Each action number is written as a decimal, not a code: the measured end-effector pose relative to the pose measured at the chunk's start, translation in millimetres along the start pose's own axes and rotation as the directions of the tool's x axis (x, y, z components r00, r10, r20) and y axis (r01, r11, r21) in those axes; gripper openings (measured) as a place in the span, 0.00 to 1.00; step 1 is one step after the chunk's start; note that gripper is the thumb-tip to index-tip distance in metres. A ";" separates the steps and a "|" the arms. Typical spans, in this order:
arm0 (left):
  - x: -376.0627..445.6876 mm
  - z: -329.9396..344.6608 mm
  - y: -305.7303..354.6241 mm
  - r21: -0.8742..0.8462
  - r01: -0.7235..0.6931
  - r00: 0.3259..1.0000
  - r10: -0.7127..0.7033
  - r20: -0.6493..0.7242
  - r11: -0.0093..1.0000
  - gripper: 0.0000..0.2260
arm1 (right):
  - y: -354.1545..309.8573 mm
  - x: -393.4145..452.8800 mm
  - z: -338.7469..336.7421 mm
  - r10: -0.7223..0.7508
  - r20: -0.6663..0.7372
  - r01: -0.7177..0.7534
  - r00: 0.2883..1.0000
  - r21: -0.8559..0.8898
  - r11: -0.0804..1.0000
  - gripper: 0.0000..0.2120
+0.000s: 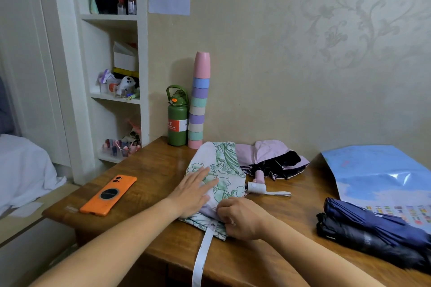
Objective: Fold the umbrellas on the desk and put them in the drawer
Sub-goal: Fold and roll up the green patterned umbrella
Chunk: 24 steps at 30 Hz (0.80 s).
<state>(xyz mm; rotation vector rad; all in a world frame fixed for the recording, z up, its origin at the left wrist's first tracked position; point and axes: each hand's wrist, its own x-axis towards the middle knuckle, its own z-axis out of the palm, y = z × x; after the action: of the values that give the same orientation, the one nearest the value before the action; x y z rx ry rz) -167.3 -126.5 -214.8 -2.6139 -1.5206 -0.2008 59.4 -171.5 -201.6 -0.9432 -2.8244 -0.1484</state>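
Partly hidden navy umbrella [373, 228] (frame-cut)

Phone [108, 195] left of umbrella [219, 177]

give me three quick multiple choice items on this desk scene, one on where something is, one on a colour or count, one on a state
1. Where is the phone lying?
A. on the desk, left of the floral umbrella
B. on the blue bag
C. on the shelf

2. What colour is the bottle by the cup stack?
A. pink
B. green
C. navy

3. What is the left hand doing?
A. gripping the phone
B. lifting the bottle
C. pressing flat on the floral umbrella

Answers:
1. A, the orange phone rests on the desk wood left of the umbrella.
2. B, its body and lid are green, with a red and white label.
3. C, its fingers lie straight on the cloth, while the right hand pinches the near edge by the strap.
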 end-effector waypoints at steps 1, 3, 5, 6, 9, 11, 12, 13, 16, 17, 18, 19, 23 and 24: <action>-0.5 6.5 -3.6 0.014 -0.016 0.999 0.015 0.043 1.000 0.26 | -0.1 -0.2 -1.0 0.008 0.031 -0.009 0.999 0.023 1.000 0.05; -2.9 19.7 -9.8 0.020 0.008 0.995 -0.010 0.097 1.000 0.27 | 0.2 -0.6 -2.0 0.018 0.061 -0.021 0.998 0.044 0.999 0.04; -4.6 28.9 -14.9 -0.014 0.045 0.991 -0.043 0.129 0.999 0.28 | 0.2 0.1 -3.3 0.033 0.061 -0.037 0.998 0.070 0.997 0.08; -4.8 30.8 -16.4 -0.042 0.053 0.988 -0.046 0.145 0.998 0.29 | 0.2 1.2 -3.9 0.050 0.060 -0.055 0.997 0.081 0.995 0.12; -4.2 27.5 -18.0 -0.136 0.035 0.981 -0.008 0.193 0.990 0.35 | 1.0 8.3 -5.2 0.093 0.044 -0.095 0.995 0.068 0.993 0.17; -4.9 22.3 -19.8 -0.196 0.023 0.972 0.024 0.235 0.980 0.40 | 2.5 15.6 -2.3 0.131 0.013 -0.132 0.991 0.061 0.989 0.16; -4.7 19.3 -21.9 -0.239 0.024 0.968 0.037 0.247 0.971 0.42 | 2.5 18.9 -0.1 0.147 -0.008 -0.146 0.989 0.057 0.988 0.17; -3.6 17.3 -24.5 -0.296 0.027 0.969 0.047 0.241 0.955 0.41 | 1.9 21.7 2.2 0.142 -0.032 -0.140 0.989 0.054 0.989 0.19; 2.1 16.3 -35.8 -0.577 0.053 0.992 0.021 0.121 0.815 0.27 | -0.8 28.6 15.5 0.085 -0.065 -0.083 0.994 0.032 0.996 0.24; 2.9 16.8 -40.2 -0.661 0.074 0.996 -0.027 0.081 0.747 0.24 | -3.2 30.3 19.8 0.089 -0.065 -0.088 0.994 0.021 0.996 0.24; 2.3 18.0 -44.9 -0.692 0.084 0.996 -0.065 0.054 0.717 0.24 | -5.3 32.4 24.7 0.101 -0.082 -0.101 0.992 0.006 0.995 0.23; 1.6 20.4 -49.6 -0.672 0.078 0.996 -0.084 0.024 0.737 0.24 | -7.6 34.6 28.9 0.112 -0.115 -0.114 0.987 -0.009 0.993 0.21; -0.7 31.5 -64.5 -0.370 -0.001 0.999 -0.012 -0.032 0.929 0.25 | -19.4 49.3 36.8 0.145 -0.254 -0.157 0.956 -0.026 0.987 0.12; -1.1 31.3 -66.8 -0.359 0.003 1.000 -0.012 -0.021 0.933 0.26 | -21.8 54.9 38.2 0.151 -0.273 -0.167 0.950 -0.034 0.985 0.11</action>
<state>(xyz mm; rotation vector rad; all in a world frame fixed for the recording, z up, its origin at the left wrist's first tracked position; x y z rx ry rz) -224.1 -89.6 -243.9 -2.8634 -1.6191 -0.5589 -1.6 -151.1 -230.1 -1.0686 -2.4972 -0.3135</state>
